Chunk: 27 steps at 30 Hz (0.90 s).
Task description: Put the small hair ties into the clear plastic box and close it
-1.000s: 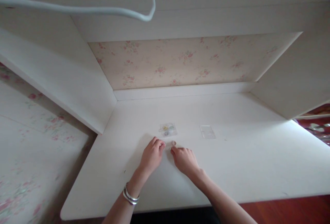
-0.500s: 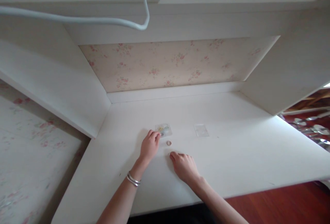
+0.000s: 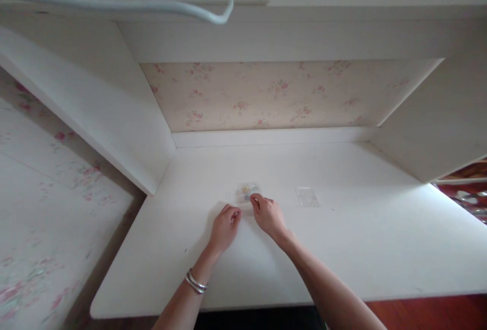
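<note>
A small clear plastic box (image 3: 243, 191) with several little coloured pieces in it lies on the white desk. My right hand (image 3: 269, 214) reaches its near right edge, thumb and forefinger pinched at the box; what they hold, if anything, is too small to make out. Just in front of the box, my left hand (image 3: 225, 226) rests with its fingers curled and closed. Whatever is between those fingertips is hidden. A flat clear square (image 3: 307, 197), looking like a lid, lies to the right of my right hand.
The white desk (image 3: 365, 249) runs between two side panels, with a floral-papered back (image 3: 281, 94). A white bent tube (image 3: 182, 9) crosses overhead, below a shelf holding plastic-wrapped things. At the right edge shiny objects (image 3: 466, 198) stand beyond the desk.
My right hand has moved forward to the box. My left hand has drawn back from it, nearer to me. The small ring on the desk no longer shows. The view has shifted slightly.
</note>
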Available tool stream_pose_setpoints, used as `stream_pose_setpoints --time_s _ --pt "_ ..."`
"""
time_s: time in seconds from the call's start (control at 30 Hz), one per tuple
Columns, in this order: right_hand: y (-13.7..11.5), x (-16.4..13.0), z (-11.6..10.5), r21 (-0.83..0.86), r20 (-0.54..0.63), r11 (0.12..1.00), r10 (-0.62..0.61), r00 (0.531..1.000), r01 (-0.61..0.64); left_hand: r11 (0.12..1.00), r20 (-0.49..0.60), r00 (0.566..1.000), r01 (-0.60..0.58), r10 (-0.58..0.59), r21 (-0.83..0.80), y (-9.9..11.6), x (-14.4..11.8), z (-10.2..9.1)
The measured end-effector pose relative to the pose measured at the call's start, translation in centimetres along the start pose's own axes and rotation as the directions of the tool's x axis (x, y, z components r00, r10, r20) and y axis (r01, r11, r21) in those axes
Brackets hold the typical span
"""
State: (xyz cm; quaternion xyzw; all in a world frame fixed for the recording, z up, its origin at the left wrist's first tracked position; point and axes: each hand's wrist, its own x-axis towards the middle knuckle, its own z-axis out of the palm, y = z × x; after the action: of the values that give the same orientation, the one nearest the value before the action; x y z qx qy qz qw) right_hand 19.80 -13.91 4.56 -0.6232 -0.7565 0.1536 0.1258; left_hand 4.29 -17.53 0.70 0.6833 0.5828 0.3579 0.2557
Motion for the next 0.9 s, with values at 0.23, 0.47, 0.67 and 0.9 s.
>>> stream_pose_setpoints --time_s 0.23,0.47,0.67,0.9 --pt "0.6 2.1 0.5 0.012 -0.006 0.999 -0.034 0.999 0.034 1.0 -0.002 1.0 -0.023 0.023 0.02 -0.3 -0.3 0.2" --pt "5.0 -0.3 1.3 0.242 -0.093 0.968 0.085 0.992 -0.06 0.997 0.036 0.999 -0.044 0.041 0.07 -0.1 -0.2 0.4" --pt "6.7 -2.8 2.1 0.418 -0.109 0.907 0.106 0.988 -0.051 0.985 0.094 0.991 -0.103 0.091 0.137 1.7 0.1 1.2" --pt "7.1 -3.0 2.3 0.46 -0.137 0.888 0.07 0.988 0.001 0.945 0.162 0.971 -0.211 0.174 0.251 2.9 1.1 3.1"
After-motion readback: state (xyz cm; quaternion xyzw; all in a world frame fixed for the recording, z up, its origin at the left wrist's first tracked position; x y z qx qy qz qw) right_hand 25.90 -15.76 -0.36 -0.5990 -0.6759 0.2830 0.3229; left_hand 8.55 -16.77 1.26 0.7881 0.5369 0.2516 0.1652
